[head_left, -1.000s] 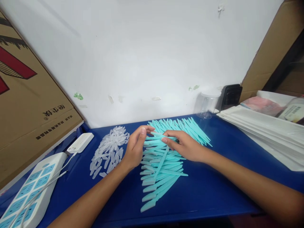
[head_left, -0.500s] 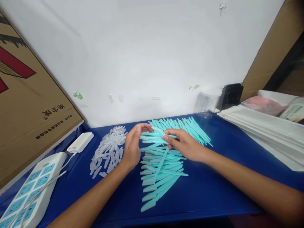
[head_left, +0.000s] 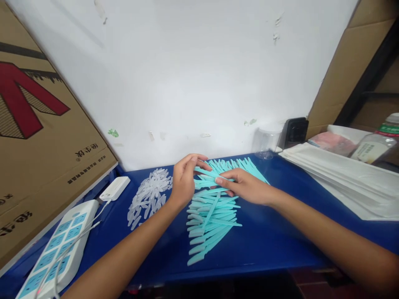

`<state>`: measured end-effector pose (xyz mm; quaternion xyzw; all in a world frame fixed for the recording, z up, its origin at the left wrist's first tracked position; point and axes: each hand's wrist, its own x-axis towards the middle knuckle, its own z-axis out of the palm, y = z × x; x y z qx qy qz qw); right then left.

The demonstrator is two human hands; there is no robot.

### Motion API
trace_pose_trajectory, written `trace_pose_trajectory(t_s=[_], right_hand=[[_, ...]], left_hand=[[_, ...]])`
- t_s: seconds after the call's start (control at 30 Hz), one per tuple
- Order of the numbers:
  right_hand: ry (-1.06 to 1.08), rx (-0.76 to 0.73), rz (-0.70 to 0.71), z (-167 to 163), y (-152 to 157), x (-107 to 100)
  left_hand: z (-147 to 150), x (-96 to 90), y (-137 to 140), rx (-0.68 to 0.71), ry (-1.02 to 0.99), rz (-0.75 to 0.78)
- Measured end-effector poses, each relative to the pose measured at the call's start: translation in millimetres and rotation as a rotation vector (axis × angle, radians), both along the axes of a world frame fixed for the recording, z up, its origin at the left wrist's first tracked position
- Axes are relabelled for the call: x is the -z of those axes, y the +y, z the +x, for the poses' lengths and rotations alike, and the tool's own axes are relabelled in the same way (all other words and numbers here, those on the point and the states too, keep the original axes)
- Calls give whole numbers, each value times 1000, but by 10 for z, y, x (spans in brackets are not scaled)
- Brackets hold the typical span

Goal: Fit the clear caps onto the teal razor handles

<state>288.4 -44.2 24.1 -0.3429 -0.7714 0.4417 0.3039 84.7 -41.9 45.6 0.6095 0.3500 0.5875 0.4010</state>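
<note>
Several mint-green eyebrow razors (head_left: 207,182) are fanned out in my right hand (head_left: 241,185), its thumb and fingers pinched on their handles. My left hand (head_left: 186,176) is held at the other ends of these razors, fingers stretched behind the tips and thumb raised apart. Whether its fingertips touch a razor is hard to see. Beneath both hands lies a loose pile of eyebrow razors (head_left: 215,224) with pale, clear-looking ends. Behind them is a second row of eyebrow razors (head_left: 246,165), partly hidden by my hands. Left of my left hand is a heap of small translucent caps (head_left: 151,189).
A white power strip (head_left: 62,245) with cables and a white charger (head_left: 114,188) lie on the blue table (head_left: 264,241) at left, by a cardboard box (head_left: 62,137). A clear jar (head_left: 266,143) stands at the wall. White bags (head_left: 343,174) and a bottle (head_left: 375,145) are at right.
The view has shifted slightly. My left hand has moved a little inward over the razor tips, and the fanned razors are tilted more. My right hand keeps its grip on them.
</note>
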Motion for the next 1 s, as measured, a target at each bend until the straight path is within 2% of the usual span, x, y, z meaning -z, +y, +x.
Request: trace_pose_trajectory(t_s=[0.1,0.23,0.37,0.43,0.57,0.67,0.8,0.9,1.0], right_hand=[[98,101,-61,88,-184,49],[297,261,-246,148,-585,245],[485,412,-284,162,-886,432],[509,481,-220,164,-955,520],[357,696,91,178,-1027,684],[300,668,227,218,-1081,746],[292,550,184,303,-1108,757],[286,494,104,341,-1087,775],[263,523,53,341,-1065,815]], left_hand=[[172,-96,-34,9,-170,-154],[536,-159,-241,125,-597,-475],[987,-166,-526,186,-702,-505],[1184,-136,-619,175,-705,-469],[1438,-37,-689,225,-656,-410],[1524,20,-702,231,-538,-329],[1563,68,-688,258,-315,-199],[1591,110,-658,280,-261,-197],[1658,185,-639,269,-204,-200]])
